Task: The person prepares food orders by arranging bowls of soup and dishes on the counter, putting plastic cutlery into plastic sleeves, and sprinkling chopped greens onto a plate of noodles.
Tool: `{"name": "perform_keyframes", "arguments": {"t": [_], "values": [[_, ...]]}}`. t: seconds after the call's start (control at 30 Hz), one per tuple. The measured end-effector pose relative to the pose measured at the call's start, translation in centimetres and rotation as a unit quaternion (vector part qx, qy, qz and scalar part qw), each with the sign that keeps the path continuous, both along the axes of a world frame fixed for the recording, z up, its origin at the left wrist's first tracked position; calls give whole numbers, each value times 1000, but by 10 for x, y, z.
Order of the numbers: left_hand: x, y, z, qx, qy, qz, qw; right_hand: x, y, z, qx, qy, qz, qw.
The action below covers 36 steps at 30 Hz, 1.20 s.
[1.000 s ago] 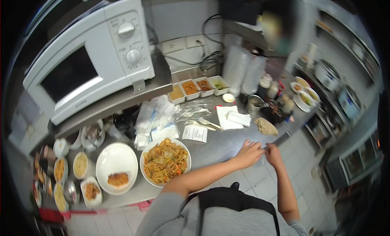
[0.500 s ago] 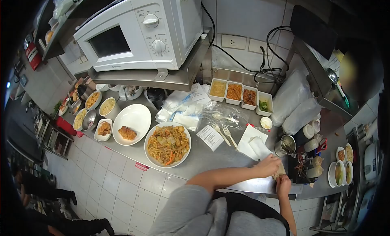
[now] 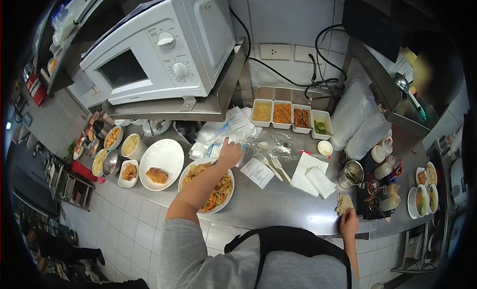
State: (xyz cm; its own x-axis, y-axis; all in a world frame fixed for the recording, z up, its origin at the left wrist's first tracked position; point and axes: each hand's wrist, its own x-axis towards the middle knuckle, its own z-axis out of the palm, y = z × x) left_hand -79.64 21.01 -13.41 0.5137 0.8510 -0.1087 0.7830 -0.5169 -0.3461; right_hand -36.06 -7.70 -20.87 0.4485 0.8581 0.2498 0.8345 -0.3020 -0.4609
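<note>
My left hand (image 3: pixel 230 153) reaches over the noodle bowl (image 3: pixel 223 193) to the pile of plastic bags and packets (image 3: pixel 211 136); its fingers rest at the pile's near edge, and whether they grip anything is hard to tell. Near the counter's front edge, my right hand (image 3: pixel 349 222) holds a crumpled beige cloth (image 3: pixel 344 203) between closed fingers. Between the hands lie a printed slip (image 3: pixel 257 173), a plastic fork and knife (image 3: pixel 279 165), and folded white napkins (image 3: pixel 320 181). A white bowl (image 3: pixel 161 160) with a piece of fried food stands left of the noodles.
A microwave (image 3: pixel 154 55) sits on a raised steel shelf at the back left. Four topping trays (image 3: pixel 282 114) line the wall. A metal cup (image 3: pixel 351 173), sauce bottles (image 3: pixel 382 169) and soup bowls (image 3: pixel 421 200) stand right. A person in dark clothes (image 3: pixel 64 244) is at the far left.
My left hand has moved left from beside my right hand to the plastic bags. My right hand stays near the front edge with the cloth. The view has swung left since the earliest frame.
</note>
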Motion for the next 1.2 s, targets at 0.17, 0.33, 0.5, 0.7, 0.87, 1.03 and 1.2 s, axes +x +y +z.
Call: {"name": "perform_keyframes", "arguments": {"t": [0.17,0.33,0.5,0.7,0.87,1.03,1.2], "values": [[-20,27,21,-24,-182,-93,979,-4,3,5,-19,25,-10,999],[14,7,111,-60,-392,-101,913,-32,20,40,36,138,55,988],[73,-33,137,-185,-489,-118,844,-109,68,86,87,290,239,922],[116,-35,112,-259,-527,33,809,-169,94,80,65,315,369,872],[128,-39,75,-319,-545,105,768,-167,97,64,73,339,259,901],[121,-56,72,-343,-535,124,762,-100,104,45,-70,629,233,738],[117,-67,53,-332,-540,141,760,-62,100,60,-125,834,174,509]]}}
